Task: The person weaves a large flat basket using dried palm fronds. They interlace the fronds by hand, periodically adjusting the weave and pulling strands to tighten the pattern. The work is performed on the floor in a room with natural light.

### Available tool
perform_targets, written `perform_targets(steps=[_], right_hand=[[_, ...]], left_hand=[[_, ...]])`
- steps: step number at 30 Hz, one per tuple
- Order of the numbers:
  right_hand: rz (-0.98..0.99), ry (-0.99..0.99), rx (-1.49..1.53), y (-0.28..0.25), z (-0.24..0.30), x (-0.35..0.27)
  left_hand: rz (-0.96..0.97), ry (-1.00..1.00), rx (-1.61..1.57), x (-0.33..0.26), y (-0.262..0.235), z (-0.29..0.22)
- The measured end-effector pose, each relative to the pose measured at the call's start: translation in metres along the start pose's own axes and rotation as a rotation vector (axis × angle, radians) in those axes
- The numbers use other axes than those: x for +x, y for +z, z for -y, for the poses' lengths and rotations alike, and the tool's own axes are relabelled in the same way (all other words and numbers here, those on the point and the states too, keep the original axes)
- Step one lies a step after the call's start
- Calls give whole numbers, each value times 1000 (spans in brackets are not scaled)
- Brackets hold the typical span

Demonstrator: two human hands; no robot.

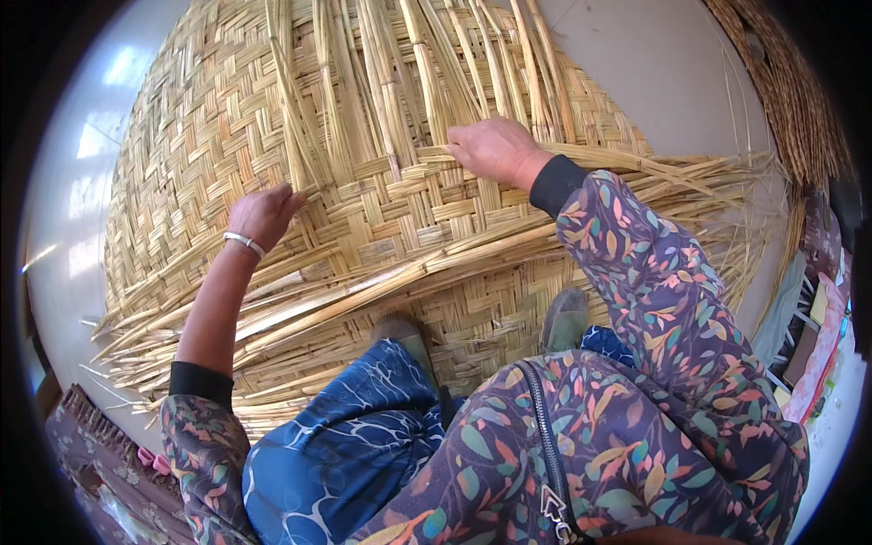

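Observation:
A large woven reed mat (200, 136) spreads over the floor beneath me, its flattened strips crossing in a tight pattern. My left hand (262, 216), with a pale bangle at the wrist, is closed at the weave, its fingertips pinching a reed strip. Farther right, my right hand (495, 150) is closed with its fingers on a crosswise reed strip (599, 156). Between and beyond both hands, several lengthwise strips (381, 73) lie raised or folded back over the mat. What each palm covers is hidden.
Loose long reeds (363, 291) lie across the mat before my shoes (565, 318), their thin ends fanning out at the right. A bundle of brown stalks (790, 100) stands at the far right. Patterned cloth (109, 454) is at the lower left, on the pale floor (627, 54) side items crowd the right edge.

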State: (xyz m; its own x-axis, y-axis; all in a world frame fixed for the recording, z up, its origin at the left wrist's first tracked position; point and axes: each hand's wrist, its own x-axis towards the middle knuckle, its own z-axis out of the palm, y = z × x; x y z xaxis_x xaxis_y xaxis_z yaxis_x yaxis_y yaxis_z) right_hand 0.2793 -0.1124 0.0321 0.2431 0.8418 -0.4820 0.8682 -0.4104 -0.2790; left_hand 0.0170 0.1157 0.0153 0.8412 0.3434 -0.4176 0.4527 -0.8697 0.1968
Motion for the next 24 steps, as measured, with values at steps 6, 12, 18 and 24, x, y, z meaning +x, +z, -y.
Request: perform_targets(steps=[6, 12, 18, 24], right_hand=[[1, -37, -83, 2, 3, 6], [-59, -8, -92, 10, -8, 3], [-342, -214, -173, 2, -17, -9], [186, -10, 141, -58, -60, -83]], left_hand=[[-39, 16, 159, 3, -2, 1], [-441, 30, 175, 1, 11, -30], [-327, 269, 203, 6, 30, -81], [-185, 250, 246, 17, 46, -81]])
